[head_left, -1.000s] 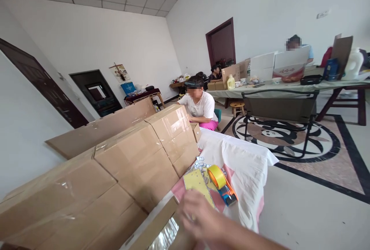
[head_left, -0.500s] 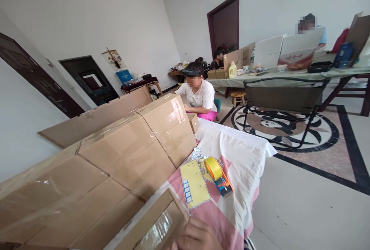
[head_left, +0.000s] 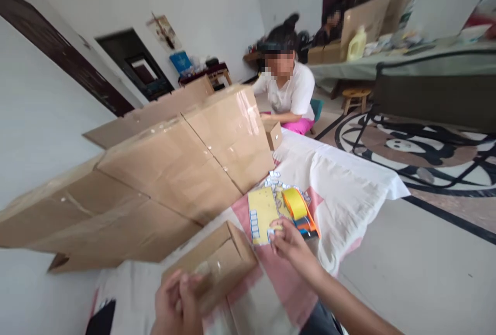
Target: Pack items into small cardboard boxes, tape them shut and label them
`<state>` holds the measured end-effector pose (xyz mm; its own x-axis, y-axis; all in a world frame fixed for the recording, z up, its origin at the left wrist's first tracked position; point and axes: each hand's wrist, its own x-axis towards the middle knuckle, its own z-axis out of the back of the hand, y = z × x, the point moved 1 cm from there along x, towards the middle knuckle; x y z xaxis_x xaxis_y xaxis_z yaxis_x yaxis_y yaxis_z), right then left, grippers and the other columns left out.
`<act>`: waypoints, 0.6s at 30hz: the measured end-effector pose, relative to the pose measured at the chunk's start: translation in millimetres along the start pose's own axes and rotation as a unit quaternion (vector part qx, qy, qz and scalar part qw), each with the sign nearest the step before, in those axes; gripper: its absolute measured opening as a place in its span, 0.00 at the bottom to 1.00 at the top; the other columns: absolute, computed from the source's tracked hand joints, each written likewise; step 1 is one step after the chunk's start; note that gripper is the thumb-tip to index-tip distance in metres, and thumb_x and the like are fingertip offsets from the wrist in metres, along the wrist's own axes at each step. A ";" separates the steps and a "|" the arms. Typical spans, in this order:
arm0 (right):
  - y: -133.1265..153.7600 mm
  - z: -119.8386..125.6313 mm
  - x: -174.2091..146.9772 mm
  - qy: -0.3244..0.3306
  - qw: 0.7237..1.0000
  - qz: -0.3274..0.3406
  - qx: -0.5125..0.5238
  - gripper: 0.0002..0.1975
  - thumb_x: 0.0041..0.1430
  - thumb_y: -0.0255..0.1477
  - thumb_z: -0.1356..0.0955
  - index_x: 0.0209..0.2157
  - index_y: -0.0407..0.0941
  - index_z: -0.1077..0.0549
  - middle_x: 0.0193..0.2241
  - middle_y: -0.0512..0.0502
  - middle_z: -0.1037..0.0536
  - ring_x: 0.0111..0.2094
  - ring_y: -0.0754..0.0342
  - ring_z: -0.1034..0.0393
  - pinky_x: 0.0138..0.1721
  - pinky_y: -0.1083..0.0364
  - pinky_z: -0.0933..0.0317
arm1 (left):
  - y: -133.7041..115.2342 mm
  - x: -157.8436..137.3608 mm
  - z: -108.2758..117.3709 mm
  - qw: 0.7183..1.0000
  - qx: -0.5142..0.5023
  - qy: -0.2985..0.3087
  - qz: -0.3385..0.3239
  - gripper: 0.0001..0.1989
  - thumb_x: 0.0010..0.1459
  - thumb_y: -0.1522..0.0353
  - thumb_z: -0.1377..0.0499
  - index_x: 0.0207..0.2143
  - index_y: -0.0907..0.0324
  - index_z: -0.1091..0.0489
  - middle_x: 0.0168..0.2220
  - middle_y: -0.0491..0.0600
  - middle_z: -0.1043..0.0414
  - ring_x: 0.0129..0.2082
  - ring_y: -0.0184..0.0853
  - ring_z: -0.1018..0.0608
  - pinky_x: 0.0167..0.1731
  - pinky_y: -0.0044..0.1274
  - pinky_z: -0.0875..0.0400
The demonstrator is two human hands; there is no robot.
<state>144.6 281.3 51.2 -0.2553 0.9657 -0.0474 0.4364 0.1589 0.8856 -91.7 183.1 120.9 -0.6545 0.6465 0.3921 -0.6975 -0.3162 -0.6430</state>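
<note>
A small closed cardboard box (head_left: 236, 252), with shiny clear tape on its top, lies on the cloth-covered table in front of me. My left hand (head_left: 176, 301) is at the box's near left end, fingers curled against it and somewhat blurred. My right hand (head_left: 287, 239) reaches over the cloth, fingers loosely bent and apart, with nothing visible in them. Just beyond it lies an orange and blue tape dispenser (head_left: 310, 224) carrying a yellow-looking roll of tape (head_left: 294, 203); whether my fingers touch it I cannot tell.
Taped cardboard boxes (head_left: 155, 170) stand in a row along the table's left side. A person in a white shirt (head_left: 300, 87) sits at the far end beside a small box (head_left: 274, 136). Right of the table (head_left: 349, 180) are a dark folding frame (head_left: 434, 97) and a wooden stool (head_left: 356, 97).
My right hand has left the small box and moved forward toward the tape dispenser. My left hand has come into view at the box. The view has shifted left and tilted down.
</note>
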 end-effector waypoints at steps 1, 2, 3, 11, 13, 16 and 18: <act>-1.8 4.0 4.9 -0.006 1.000 -0.017 0.011 0.23 0.54 0.49 0.27 0.36 0.47 0.35 0.17 0.58 0.33 0.19 0.60 0.44 0.22 0.60 0.53 | 1.6 2.2 4.2 0.999 0.017 -0.009 0.036 0.13 0.61 0.56 0.43 0.41 0.54 0.32 0.27 0.45 0.21 0.32 0.41 0.18 0.33 0.29 0.27; -4.9 7.5 9.5 -0.010 0.999 -0.034 0.018 0.22 0.54 0.48 0.27 0.33 0.46 0.35 0.17 0.57 0.32 0.19 0.61 0.45 0.21 0.60 0.55 | 2.3 3.8 7.5 0.997 0.034 -0.022 0.058 0.12 0.60 0.56 0.42 0.39 0.54 0.32 0.26 0.45 0.21 0.32 0.41 0.18 0.35 0.29 0.27; -8.7 10.3 13.4 -0.014 0.999 -0.045 0.020 0.21 0.54 0.47 0.27 0.31 0.46 0.34 0.17 0.56 0.32 0.19 0.61 0.45 0.21 0.60 0.56 | 2.5 5.1 9.6 0.996 0.044 -0.034 0.065 0.12 0.59 0.56 0.41 0.36 0.54 0.32 0.26 0.45 0.21 0.33 0.40 0.18 0.37 0.29 0.28; -32.7 5.9 33.1 0.022 0.992 -0.110 0.055 0.16 0.51 0.42 0.26 0.27 0.44 0.29 0.13 0.61 0.43 0.16 0.64 0.56 0.20 0.59 0.62 | 26.3 17.3 3.6 0.993 0.028 -0.101 0.052 0.18 0.56 0.57 0.36 0.21 0.56 0.35 0.17 0.41 0.33 0.20 0.32 0.28 0.30 0.26 0.33; -36.2 -1.3 40.2 0.056 0.988 -0.138 0.043 0.15 0.49 0.41 0.26 0.27 0.44 0.28 0.14 0.61 0.39 0.16 0.64 0.53 0.20 0.60 0.60 | 34.7 23.9 0.5 0.994 0.050 -0.091 0.041 0.18 0.59 0.57 0.39 0.22 0.57 0.32 0.18 0.42 0.32 0.22 0.32 0.28 0.30 0.26 0.33; -44.1 -12.8 50.6 0.087 0.978 -0.185 0.034 0.14 0.46 0.38 0.25 0.28 0.43 0.27 0.15 0.60 0.35 0.16 0.64 0.50 0.19 0.60 0.58 | 42.8 31.3 -2.9 0.991 -0.040 -0.106 0.074 0.14 0.58 0.58 0.39 0.26 0.58 0.32 0.18 0.40 0.34 0.18 0.30 0.33 0.22 0.24 0.38; -51.3 -19.6 54.7 0.089 0.974 -0.205 0.032 0.13 0.45 0.36 0.25 0.28 0.42 0.26 0.15 0.59 0.35 0.16 0.64 0.49 0.18 0.60 0.58 | 44.0 32.9 -5.0 0.981 -0.116 -0.116 0.101 0.13 0.57 0.58 0.39 0.27 0.57 0.35 0.16 0.38 0.38 0.16 0.29 0.37 0.17 0.23 0.44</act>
<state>91.3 321.9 12.3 -0.5620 0.7689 -0.3049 0.3183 0.5413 0.7783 -142.5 194.0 102.3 -0.8403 0.4024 0.3632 -0.4792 -0.2383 -0.8447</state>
